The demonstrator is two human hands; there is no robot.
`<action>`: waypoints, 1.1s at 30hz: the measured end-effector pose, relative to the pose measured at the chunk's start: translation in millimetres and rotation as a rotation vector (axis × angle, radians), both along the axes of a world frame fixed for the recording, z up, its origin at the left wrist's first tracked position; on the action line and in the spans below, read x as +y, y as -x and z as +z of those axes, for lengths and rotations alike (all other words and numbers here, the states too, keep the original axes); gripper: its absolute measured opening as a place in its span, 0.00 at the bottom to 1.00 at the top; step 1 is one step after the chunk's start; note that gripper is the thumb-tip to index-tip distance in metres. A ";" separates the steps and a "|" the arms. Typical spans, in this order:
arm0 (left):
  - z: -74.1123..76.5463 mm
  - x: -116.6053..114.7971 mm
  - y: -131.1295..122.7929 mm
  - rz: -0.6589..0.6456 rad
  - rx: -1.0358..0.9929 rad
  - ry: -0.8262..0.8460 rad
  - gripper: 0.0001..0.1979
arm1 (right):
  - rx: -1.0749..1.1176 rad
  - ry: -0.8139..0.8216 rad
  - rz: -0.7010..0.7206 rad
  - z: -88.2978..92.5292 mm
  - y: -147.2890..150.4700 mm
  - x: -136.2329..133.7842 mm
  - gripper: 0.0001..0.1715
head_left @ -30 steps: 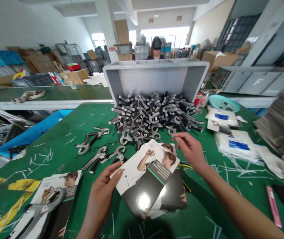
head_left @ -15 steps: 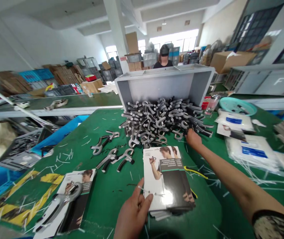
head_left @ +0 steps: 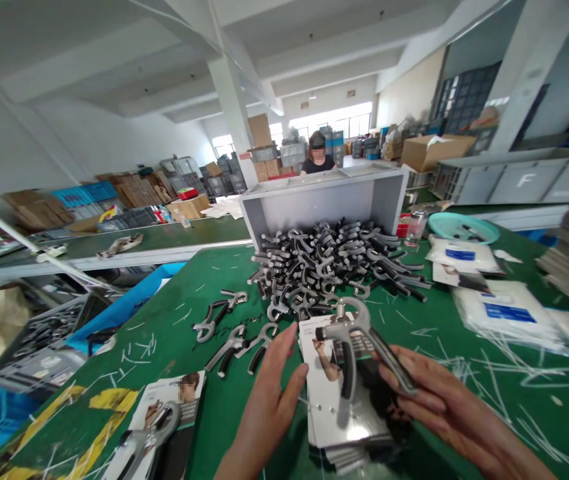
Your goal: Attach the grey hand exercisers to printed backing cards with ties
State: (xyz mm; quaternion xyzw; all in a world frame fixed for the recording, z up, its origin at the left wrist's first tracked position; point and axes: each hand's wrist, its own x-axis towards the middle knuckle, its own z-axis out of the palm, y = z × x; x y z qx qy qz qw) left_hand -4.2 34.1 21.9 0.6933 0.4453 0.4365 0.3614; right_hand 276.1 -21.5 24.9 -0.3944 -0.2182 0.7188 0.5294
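Note:
My right hand (head_left: 442, 403) grips one handle of a grey and black hand grip strengthener (head_left: 348, 370), held over a stack of printed packaging cards (head_left: 325, 427). Beside the stack's left edge is my left hand (head_left: 274, 393), its thumb and fingers apart with nothing between them. A pale tie end pokes out near the top card's left side. Farther left, another grip strengthener (head_left: 167, 427) lies on a printed card (head_left: 189, 413). Several loose grip strengtheners (head_left: 232, 343) rest on the green table between that card and the heap.
A heap of grip strengtheners (head_left: 314, 260) spills from a tipped grey crate (head_left: 324, 200). At right are white plastic packs (head_left: 514, 310), scattered white ties (head_left: 504, 373), a turquoise tray (head_left: 464, 223) and a glass jar (head_left: 416, 230). A person (head_left: 317, 157) is behind the crate.
My right hand has come back from the heap with a grip strengthener, now above the cards. My left hand has opened off the card's edge. The view has tilted up.

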 end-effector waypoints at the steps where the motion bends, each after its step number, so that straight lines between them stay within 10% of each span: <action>1: -1.2 8.8 -6.4 -0.065 -0.021 0.016 0.28 | 0.072 -0.026 0.067 0.7 12.6 -0.1 0.17; 7: -30.9 43.1 -14.3 -0.110 -0.073 0.059 0.17 | 0.007 -0.118 0.215 1.3 32.5 23.8 0.15; 12: -37.0 32.8 -0.9 -0.229 0.223 -0.080 0.11 | -0.850 -0.276 0.345 -13.1 5.9 11.4 0.18; 16: -29.8 31.0 -1.6 -0.260 0.255 -0.099 0.11 | -1.382 -0.406 0.142 -18.0 -5.0 -8.5 0.13; 21: -23.8 50.3 -30.2 -0.193 0.263 -0.188 0.11 | -1.386 -0.749 0.219 -15.0 22.8 -3.7 0.06; 33: -40.8 42.4 -51.6 -0.261 -0.018 -0.121 0.04 | -1.313 -0.830 0.158 -25.9 40.4 20.7 0.07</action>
